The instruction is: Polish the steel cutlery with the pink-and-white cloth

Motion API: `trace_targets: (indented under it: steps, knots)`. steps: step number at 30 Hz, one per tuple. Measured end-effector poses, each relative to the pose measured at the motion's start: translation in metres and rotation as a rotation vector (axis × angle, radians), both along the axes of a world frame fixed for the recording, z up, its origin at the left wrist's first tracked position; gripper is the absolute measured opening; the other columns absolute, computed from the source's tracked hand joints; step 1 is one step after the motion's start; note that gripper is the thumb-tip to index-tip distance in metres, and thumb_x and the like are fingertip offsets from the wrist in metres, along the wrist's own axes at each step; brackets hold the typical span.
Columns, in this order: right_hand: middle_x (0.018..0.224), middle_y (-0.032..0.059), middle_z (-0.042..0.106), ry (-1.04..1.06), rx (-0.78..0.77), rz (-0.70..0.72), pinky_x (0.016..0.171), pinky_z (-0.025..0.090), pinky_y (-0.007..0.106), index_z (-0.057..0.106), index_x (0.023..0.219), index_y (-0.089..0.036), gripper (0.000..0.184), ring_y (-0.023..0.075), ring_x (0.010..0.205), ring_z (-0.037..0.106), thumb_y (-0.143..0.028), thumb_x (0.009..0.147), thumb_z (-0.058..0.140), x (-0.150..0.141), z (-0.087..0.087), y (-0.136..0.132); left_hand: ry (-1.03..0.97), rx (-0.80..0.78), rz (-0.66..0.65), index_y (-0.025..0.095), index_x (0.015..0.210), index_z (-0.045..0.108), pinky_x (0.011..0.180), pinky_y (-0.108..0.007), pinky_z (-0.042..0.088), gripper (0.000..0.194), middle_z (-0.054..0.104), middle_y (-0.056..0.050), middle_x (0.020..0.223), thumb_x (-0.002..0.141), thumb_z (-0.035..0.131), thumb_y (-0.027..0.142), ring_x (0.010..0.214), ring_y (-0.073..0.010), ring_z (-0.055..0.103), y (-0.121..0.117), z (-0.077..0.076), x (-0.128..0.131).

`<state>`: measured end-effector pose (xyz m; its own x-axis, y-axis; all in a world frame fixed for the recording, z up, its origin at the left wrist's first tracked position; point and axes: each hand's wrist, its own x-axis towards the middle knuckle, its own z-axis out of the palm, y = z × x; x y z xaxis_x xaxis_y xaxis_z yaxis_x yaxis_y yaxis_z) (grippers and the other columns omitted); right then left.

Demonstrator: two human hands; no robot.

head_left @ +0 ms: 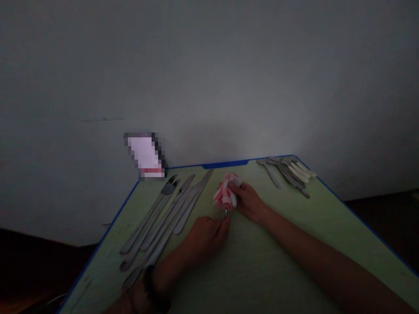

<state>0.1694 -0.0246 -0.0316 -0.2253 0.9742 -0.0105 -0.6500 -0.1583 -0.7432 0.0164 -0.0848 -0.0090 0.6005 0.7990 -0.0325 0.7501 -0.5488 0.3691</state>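
My left hand (207, 237), with a dark bracelet at the wrist, is closed around a thin metal piece of cutlery (224, 213). Its far end goes into a pink and white cloth (225, 192), so I cannot tell what kind it is. My right hand (250, 200) pinches that cloth around the metal, just beyond the left fingers. Both hands are over the middle of the table. Left of them lie several long knives (188, 209) and spoons (149, 222), roughly side by side.
The light green table (262, 261) has a blue rim and stands against a grey wall (229, 87). At its back right lies a bunch of cutlery (284, 174), some with white handles. A blurred-out phone-like object (145, 155) leans at the back left corner.
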Motion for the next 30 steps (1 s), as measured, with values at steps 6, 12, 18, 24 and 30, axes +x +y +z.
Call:
trace_targets:
  steps: [6,12,18,24,30]
  knots:
    - [0.085,0.0039,0.070,-0.044,0.043,-0.188,0.076,0.047,0.030,0.066,0.086,-0.017,0.022,0.0156,0.077,0.063,-0.034,0.071,0.069,-0.002,-0.008,0.007,-0.036,-0.013,-0.067,0.017,0.065,0.050,0.053,-0.026,0.026,0.047,0.047,0.002,0.056,0.096,0.019,0.035,0.050,-0.0108,0.039,0.002,0.005,-0.004]
    - [0.081,0.0039,0.069,-0.171,0.059,-0.286,0.073,0.047,0.031,0.066,0.088,-0.017,0.031,0.0162,0.073,0.062,-0.044,0.074,0.064,-0.001,-0.014,0.008,-0.083,-0.119,-0.044,0.017,0.060,0.046,0.050,-0.025,0.023,0.045,0.042,0.003,0.051,0.095,0.023,0.034,0.046,-0.0091,0.036,0.003,0.007,-0.002]
    - [0.074,0.0018,0.067,-0.118,-0.025,-0.187,0.070,0.046,0.030,0.064,0.085,-0.016,0.031,0.0143,0.066,0.061,-0.044,0.072,0.067,-0.003,-0.005,0.001,-0.068,-0.066,-0.047,0.016,0.063,0.049,0.050,-0.026,0.022,0.044,0.044,0.002,0.052,0.095,0.023,0.031,0.044,-0.0090,0.035,0.004,0.002,0.001]
    - [0.074,0.0045,0.068,-0.093,-0.039,0.133,0.068,0.047,0.029,0.063,0.080,-0.014,0.029,0.0151,0.067,0.063,-0.039,0.069,0.070,-0.001,0.007,-0.007,-0.016,0.046,-0.059,0.016,0.078,0.056,0.049,-0.026,0.021,0.039,0.048,0.001,0.056,0.094,0.023,0.027,0.045,-0.0104,0.035,0.008,-0.005,0.001]
    - [0.076,0.0051,0.069,-0.073,0.013,0.011,0.069,0.049,0.032,0.062,0.083,-0.015,0.029,0.0172,0.069,0.064,-0.040,0.070,0.068,-0.002,0.000,0.000,-0.020,-0.043,0.004,0.017,0.067,0.052,0.050,-0.025,0.024,0.045,0.048,0.001,0.053,0.096,0.021,0.032,0.046,-0.0103,0.039,0.003,0.004,0.003]
